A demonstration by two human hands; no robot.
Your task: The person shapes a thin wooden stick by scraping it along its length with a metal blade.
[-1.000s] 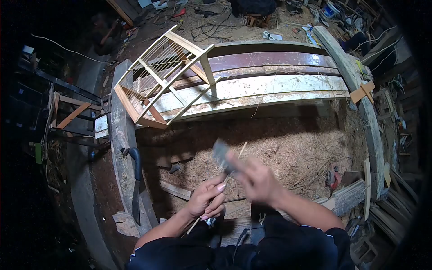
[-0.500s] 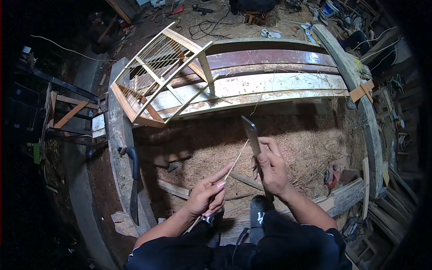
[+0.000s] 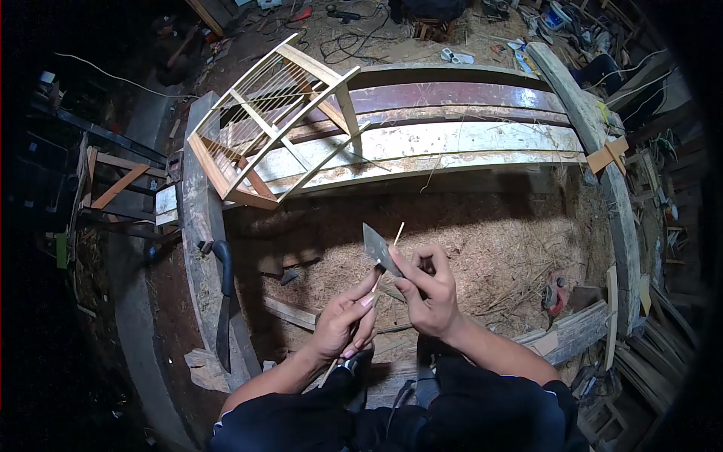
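My left hand [image 3: 343, 324] is closed around a thin bamboo strip [image 3: 400, 232], which slants up and to the right from my lap. In my right hand [image 3: 431, 297] is a knife with a flat grey blade [image 3: 376, 245] and an angled point; its handle is hidden by the fingers and palm. The blade lies across the strip just above my left fingertips, and the strip's pale end sticks out beyond it. I cannot tell whether the edge is cutting in.
A slatted wooden frame [image 3: 324, 73] with thin rods rests on the plank bench [image 3: 482, 139] ahead. At left, a dark-handled blade [image 3: 224, 301] lies along a thick beam [image 3: 199, 248]. A red tool [image 3: 556, 294] sits at right, and shavings [image 3: 489, 248] cover the ground.
My right hand has moved left and slightly down, turning the knife from near upright to leaning left across the strip. My left hand has stayed nearly in place, still holding the strip.
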